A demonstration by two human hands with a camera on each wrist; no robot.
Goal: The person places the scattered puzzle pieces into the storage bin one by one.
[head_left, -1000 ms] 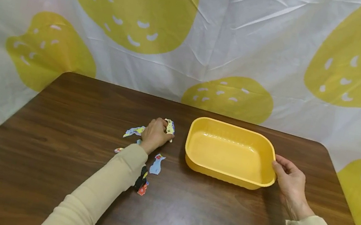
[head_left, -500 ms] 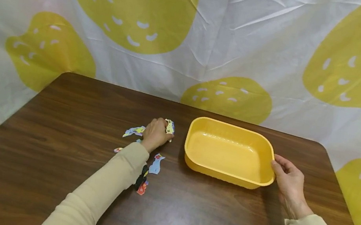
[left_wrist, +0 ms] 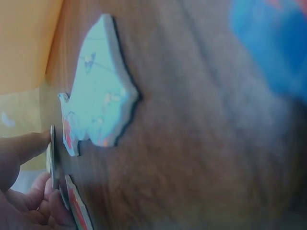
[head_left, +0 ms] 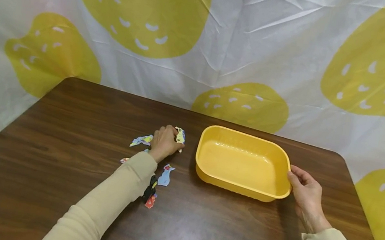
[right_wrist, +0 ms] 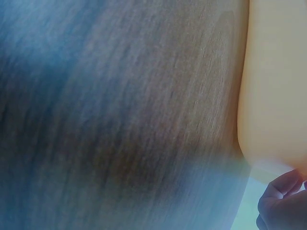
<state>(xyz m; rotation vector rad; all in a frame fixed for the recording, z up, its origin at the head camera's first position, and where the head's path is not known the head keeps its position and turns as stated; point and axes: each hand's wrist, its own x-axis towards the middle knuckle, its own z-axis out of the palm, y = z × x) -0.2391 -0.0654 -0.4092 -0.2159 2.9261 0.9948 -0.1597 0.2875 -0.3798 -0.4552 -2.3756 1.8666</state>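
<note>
My left hand (head_left: 165,143) pinches a flat, irregularly cut puzzle piece (head_left: 180,136) with a yellow and blue print between thumb and fingers; the left wrist view shows that piece (left_wrist: 53,155) edge-on. Close by in that view lies a light blue puzzle piece (left_wrist: 98,86), which the head view shows below the hand. To the right stands a yellow plastic basin (head_left: 238,189) with nothing inside. My right hand (head_left: 308,194) grips the basin's right rim, thumb on the near side. In the right wrist view the fingers (right_wrist: 283,184) meet the basin's wall (right_wrist: 278,96).
More pieces lie around the left forearm: a blue and yellow piece (head_left: 142,140), a small reddish one (head_left: 124,160) and a red one (head_left: 150,201). The brown wooden table (head_left: 219,235) ends at a white curtain (head_left: 246,52) printed with yellow fruit.
Almost nothing moves. The whole head view drifts very slightly; the left hand stays on the same puzzle piece and the right hand keeps its hold on the basin rim.
</note>
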